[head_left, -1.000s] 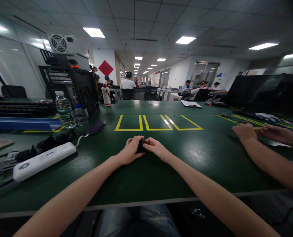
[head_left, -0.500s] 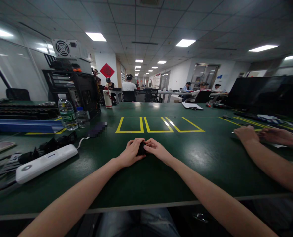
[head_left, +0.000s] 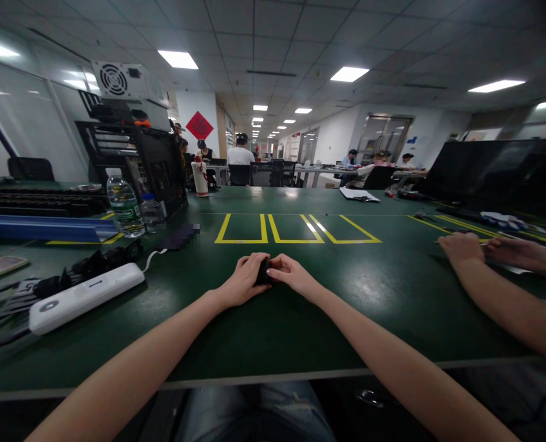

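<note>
A small black object (head_left: pixel 262 272) sits between my hands on the green table (head_left: pixel 254 344); its kind is too dark and covered to make out. My left hand (head_left: pixel 244 279) is wrapped round its left side, with the thumb low and the fingers over the top. From the right, my right hand (head_left: pixel 294 275) presses its thumb and fingertips against the same object. Just beyond my hands, yellow tape outlines (head_left: pixel 296 242) mark the tabletop.
On the left lie a white power strip (head_left: pixel 89 298), dark cables, a water bottle (head_left: pixel 124 205) and a black computer case (head_left: pixel 156 166). To the right a co-worker's hands (head_left: pixel 466 250) hold something thin. A clipboard (head_left: pixel 359 194) lies farther back, near a black monitor (head_left: pixel 498 178).
The view has tilted slightly, so the table appears a little higher. My right fingers have shifted slightly on the black object, which shows a bit more on its right side.
</note>
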The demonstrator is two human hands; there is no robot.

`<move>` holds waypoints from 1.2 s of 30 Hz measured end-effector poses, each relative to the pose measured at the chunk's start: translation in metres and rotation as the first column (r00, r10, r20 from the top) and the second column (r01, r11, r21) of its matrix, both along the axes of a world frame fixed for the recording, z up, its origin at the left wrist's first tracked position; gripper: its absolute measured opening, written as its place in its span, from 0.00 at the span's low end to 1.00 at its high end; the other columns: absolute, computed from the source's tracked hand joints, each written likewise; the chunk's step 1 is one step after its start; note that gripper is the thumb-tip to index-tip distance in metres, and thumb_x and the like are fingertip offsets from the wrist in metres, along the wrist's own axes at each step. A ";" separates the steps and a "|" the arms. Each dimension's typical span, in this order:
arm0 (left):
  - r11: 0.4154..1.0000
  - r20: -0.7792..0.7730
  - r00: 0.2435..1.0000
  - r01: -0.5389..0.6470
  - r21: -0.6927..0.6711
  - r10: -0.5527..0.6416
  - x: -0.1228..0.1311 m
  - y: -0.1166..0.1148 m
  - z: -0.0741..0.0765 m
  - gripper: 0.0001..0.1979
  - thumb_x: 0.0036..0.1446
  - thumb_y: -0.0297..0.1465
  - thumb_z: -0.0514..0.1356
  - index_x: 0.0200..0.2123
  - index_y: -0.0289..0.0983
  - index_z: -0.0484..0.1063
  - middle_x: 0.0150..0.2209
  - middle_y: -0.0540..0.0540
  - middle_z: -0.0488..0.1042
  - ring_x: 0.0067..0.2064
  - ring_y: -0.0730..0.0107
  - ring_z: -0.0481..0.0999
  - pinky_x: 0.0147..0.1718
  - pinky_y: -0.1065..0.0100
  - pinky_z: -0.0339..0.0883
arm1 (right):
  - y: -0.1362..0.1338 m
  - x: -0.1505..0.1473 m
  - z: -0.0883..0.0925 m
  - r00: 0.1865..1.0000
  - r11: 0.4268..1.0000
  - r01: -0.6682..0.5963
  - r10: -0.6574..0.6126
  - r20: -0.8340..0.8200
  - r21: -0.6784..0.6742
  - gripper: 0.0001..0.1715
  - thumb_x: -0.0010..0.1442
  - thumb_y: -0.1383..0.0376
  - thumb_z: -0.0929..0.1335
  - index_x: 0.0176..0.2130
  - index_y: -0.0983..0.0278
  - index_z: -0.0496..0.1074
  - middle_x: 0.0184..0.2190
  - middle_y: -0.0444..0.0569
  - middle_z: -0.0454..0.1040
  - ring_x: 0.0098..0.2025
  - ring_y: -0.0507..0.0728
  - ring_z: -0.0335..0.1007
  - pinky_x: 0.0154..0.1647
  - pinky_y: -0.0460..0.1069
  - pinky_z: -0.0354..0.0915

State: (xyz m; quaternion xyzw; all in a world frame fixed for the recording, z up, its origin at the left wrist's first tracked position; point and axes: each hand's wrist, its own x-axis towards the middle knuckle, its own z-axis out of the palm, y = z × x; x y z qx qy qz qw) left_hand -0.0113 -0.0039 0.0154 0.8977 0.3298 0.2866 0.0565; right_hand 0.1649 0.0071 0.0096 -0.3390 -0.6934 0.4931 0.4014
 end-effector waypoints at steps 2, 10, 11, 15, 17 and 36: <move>1.000 0.005 1.000 -0.006 0.000 0.006 0.000 -0.001 0.001 0.28 0.49 0.32 0.57 0.51 0.41 0.46 0.49 0.43 0.58 0.51 0.61 0.59 0.51 0.54 0.48 | -0.001 0.001 0.001 1.000 0.999 -0.017 0.018 -0.012 0.038 0.16 0.45 0.62 0.68 0.36 0.64 0.63 0.34 0.44 0.66 0.38 0.52 0.65 0.42 0.52 0.62; 1.000 0.004 1.000 -0.006 0.001 0.006 0.000 -0.001 0.001 0.28 0.50 0.33 0.56 0.51 0.41 0.46 0.49 0.43 0.57 0.51 0.61 0.59 0.51 0.54 0.48 | -0.005 0.001 0.006 1.000 1.000 0.000 0.000 -0.010 0.030 0.14 0.47 0.59 0.67 0.34 0.64 0.63 0.32 0.44 0.67 0.37 0.52 0.64 0.39 0.50 0.62; 1.000 0.009 1.000 -0.011 0.008 0.011 0.001 -0.001 0.000 0.28 0.50 0.33 0.57 0.51 0.41 0.46 0.49 0.43 0.58 0.51 0.61 0.59 0.51 0.54 0.48 | -0.005 0.000 0.005 1.000 1.000 0.010 -0.009 -0.019 0.029 0.14 0.48 0.59 0.66 0.34 0.64 0.63 0.31 0.44 0.67 0.36 0.52 0.64 0.38 0.50 0.62; 1.000 0.012 1.000 -0.017 0.022 0.016 0.002 0.001 -0.002 0.28 0.49 0.33 0.57 0.51 0.40 0.47 0.48 0.43 0.58 0.50 0.61 0.60 0.51 0.55 0.49 | -0.002 -0.002 0.003 0.999 0.999 0.027 -0.026 -0.044 0.019 0.15 0.47 0.60 0.67 0.35 0.64 0.63 0.33 0.44 0.66 0.37 0.51 0.64 0.39 0.50 0.62; 1.000 0.007 1.000 -0.016 0.021 0.016 0.002 0.002 -0.002 0.28 0.49 0.33 0.57 0.51 0.39 0.47 0.48 0.43 0.58 0.50 0.61 0.60 0.51 0.55 0.49 | -0.001 -0.002 0.002 0.999 0.999 0.042 -0.043 -0.026 -0.010 0.18 0.46 0.60 0.67 0.37 0.64 0.63 0.36 0.46 0.66 0.38 0.52 0.65 0.40 0.51 0.62; 1.000 0.000 1.000 0.009 -0.010 -0.009 0.000 -0.003 0.006 0.27 0.50 0.33 0.56 0.51 0.41 0.47 0.49 0.44 0.58 0.50 0.61 0.60 0.51 0.54 0.49 | -0.003 -0.001 0.005 0.999 0.999 0.047 -0.047 -0.016 -0.017 0.16 0.48 0.60 0.66 0.37 0.63 0.63 0.35 0.45 0.67 0.39 0.52 0.64 0.42 0.51 0.61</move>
